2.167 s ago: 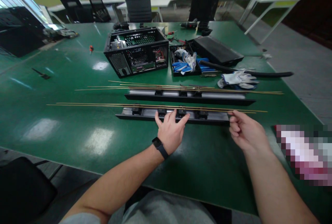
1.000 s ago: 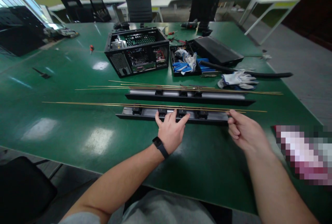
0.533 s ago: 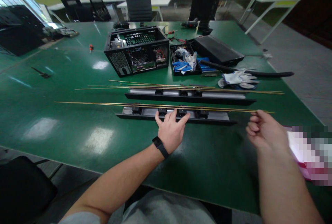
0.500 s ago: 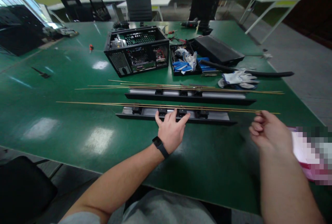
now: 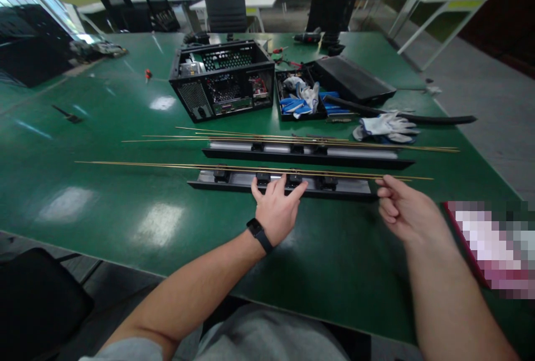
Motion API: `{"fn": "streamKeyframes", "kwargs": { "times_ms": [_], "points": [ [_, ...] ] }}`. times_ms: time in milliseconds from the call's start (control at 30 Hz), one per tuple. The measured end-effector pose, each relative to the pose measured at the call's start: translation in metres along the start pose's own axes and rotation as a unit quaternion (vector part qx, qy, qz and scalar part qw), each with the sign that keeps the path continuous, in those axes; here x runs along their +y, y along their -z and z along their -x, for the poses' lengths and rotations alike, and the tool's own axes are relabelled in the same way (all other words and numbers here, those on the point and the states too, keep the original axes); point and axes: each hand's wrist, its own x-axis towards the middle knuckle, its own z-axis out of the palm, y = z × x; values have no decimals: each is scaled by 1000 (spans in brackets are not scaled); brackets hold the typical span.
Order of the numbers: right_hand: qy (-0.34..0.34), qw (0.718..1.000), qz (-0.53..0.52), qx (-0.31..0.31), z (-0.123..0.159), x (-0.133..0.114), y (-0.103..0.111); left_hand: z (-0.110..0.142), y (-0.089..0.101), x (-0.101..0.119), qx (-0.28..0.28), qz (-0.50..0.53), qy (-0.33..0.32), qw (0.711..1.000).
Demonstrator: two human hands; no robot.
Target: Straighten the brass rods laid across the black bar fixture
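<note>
Two long, black-edged metal channels lie crosswise on the table, one behind the other. Over the nearer channel (image 5: pixel 353 185) and its black blocks run thin brass-coloured rods (image 5: pixel 137 164), sticking out far to the left. My left hand (image 5: pixel 276 205) rests with spread fingers at the front of this channel, its fingertips by the middle blocks and the rods. At the right end my right hand (image 5: pixel 402 205) pinches a thin rod between thumb and forefinger. More thin rods (image 5: pixel 167 139) lie across the farther channel (image 5: pixel 359 155). Neither hand touches that one.
Behind the channels stands an open black computer case (image 5: pixel 221 79). To its right are a black tray (image 5: pixel 288 118) with blue-and-white gloves, a black lid (image 5: pixel 355 79), a dark tube (image 5: pixel 443 120) and white gloves (image 5: pixel 387 127). A small brush-like tool (image 5: pixel 69 116) lies left.
My right hand has moved left, and rods over the nearer channel have slid left, reaching farther out on that side. My left hand has stayed in place.
</note>
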Motion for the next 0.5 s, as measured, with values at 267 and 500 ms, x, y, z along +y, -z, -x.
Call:
{"fn": "streamKeyframes", "kwargs": {
  "times_ms": [267, 500],
  "points": [
    [-18, 996, 22, -82, 8, 17, -18, 0, 0, 0, -1, 0, 0, 1000],
    [-6, 998, -13, -54, 1, 13, -8, -1, 0, 0, 1, -1, -4, 1000]
  ]
}}
